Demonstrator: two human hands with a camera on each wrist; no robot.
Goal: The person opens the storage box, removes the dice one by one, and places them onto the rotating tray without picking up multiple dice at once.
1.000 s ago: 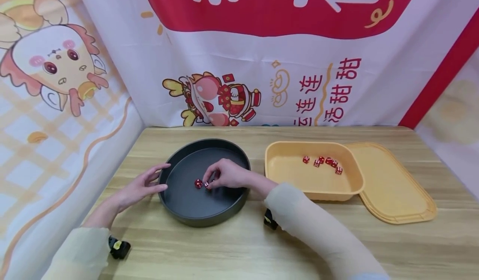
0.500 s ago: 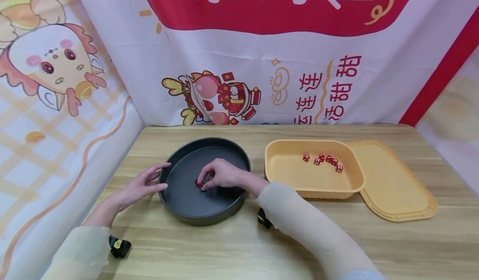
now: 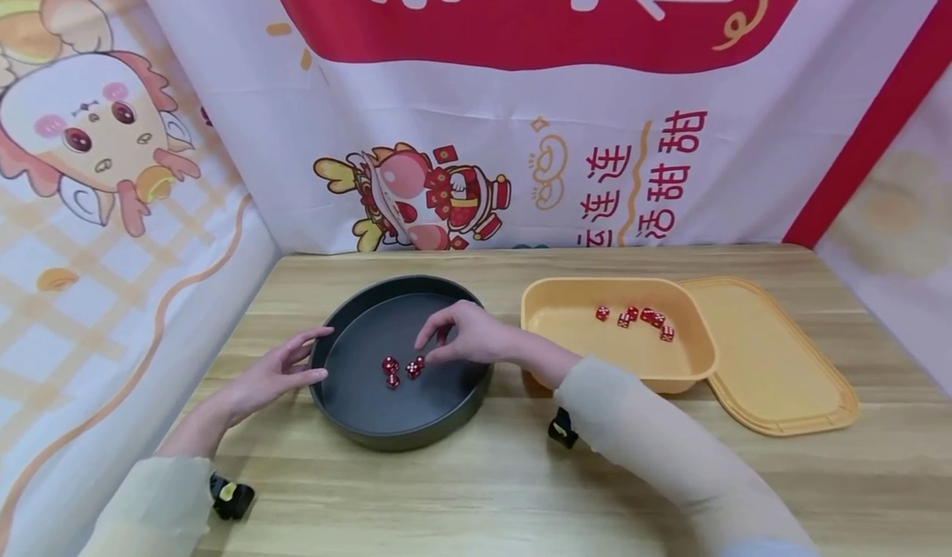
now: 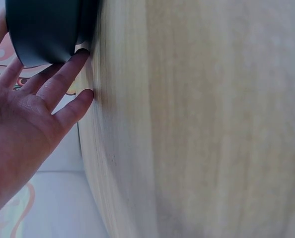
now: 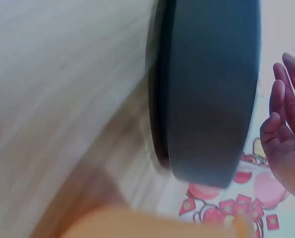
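Nearest the viewer, two pale sleeves reach forward over the wooden counter (image 3: 476, 491). The left hand (image 3: 271, 371) lies with fingers straight and relaxed against the outer left wall of the round dark tray (image 3: 372, 429); the left wrist view shows the fingertips touching the tray's side, and the hand holds nothing. The right hand (image 3: 467, 335) hangs above the tray's right half, fingers loosely bent and spread, with nothing between them; in the right wrist view its open fingers show beside the tray's wall. Just left of and below that hand, a small cluster of red dice (image 3: 400, 368) lies on the tray's floor, close together, apart from the fingertips.

To the right of the tray stands a yellow box (image 3: 565, 350), just beside it, with more red dice (image 3: 632, 319) scattered toward its far right corner. The yellow lid (image 3: 773, 367) lies flat on the counter against the box's right side. Behind everything hangs a festive cloth backdrop (image 3: 521, 127) with cartoon figures and red lettering.
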